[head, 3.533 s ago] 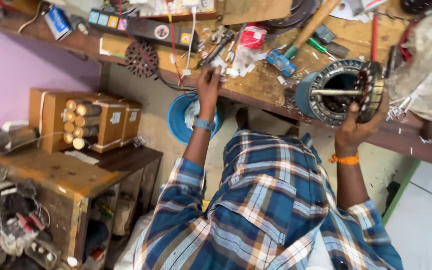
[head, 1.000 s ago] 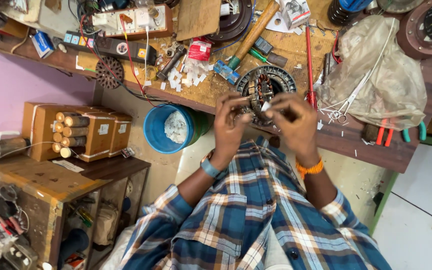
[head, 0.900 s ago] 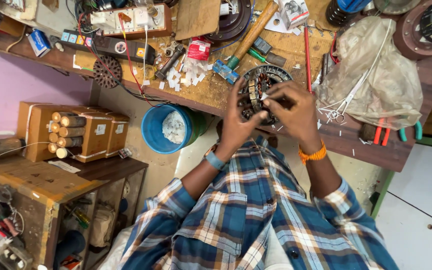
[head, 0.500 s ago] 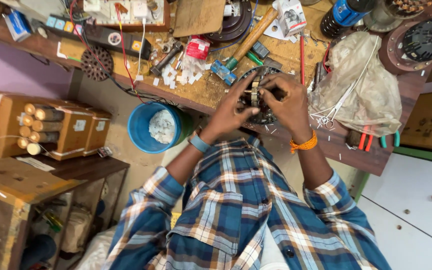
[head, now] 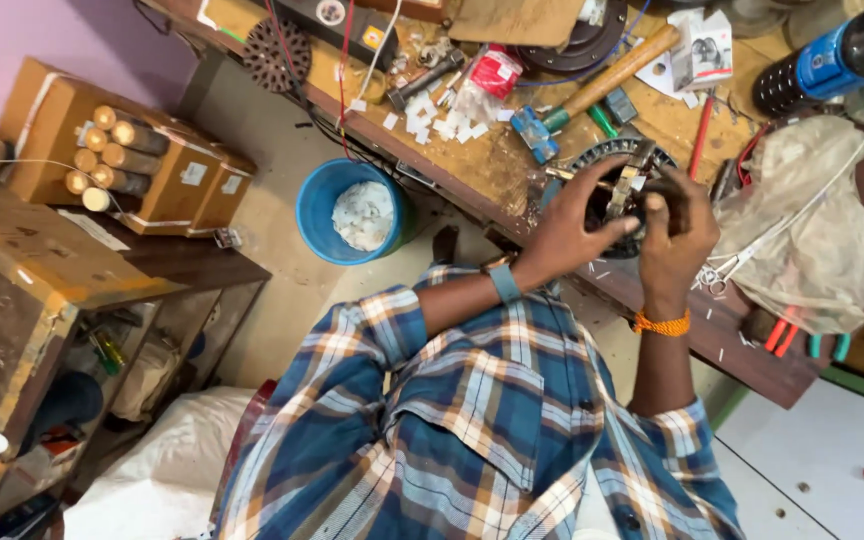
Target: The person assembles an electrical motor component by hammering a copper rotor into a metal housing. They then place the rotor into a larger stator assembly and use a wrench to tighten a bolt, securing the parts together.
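Two bare hands meet over a round motor stator (head: 620,190) in the upper right of the frame, seen from a head camera looking down past a blue, white and orange plaid shirt (head: 472,420) that fills the lower middle. Largest in view is the cluttered wooden workbench (head: 512,160) running across the top. Next in size, a crumpled clear plastic bag (head: 802,230) lies on it at the right edge, and a blue bucket (head: 347,212) holding white scraps stands on the floor left of centre. Brown cardboard boxes (head: 112,140) with tube ends showing sit at the upper left. The stator, a dark ring with slots, lies on the bench near its front edge, between the hands. The left hand (head: 577,215) curls around the stator's left side, fingers gripping its rim. The right hand (head: 677,225), an orange band at its wrist, closes over the right side, thumb raised and fingertips pressed onto the ring. As a judgement, the work on the stator looks to be in mid-course: it is held and being handled, no finished winding is clear to see, and small white paper slips (head: 442,115) lie loose on the bench. A wooden-handled hammer (head: 612,70) and red-handled pliers (head: 780,335) rest untouched.
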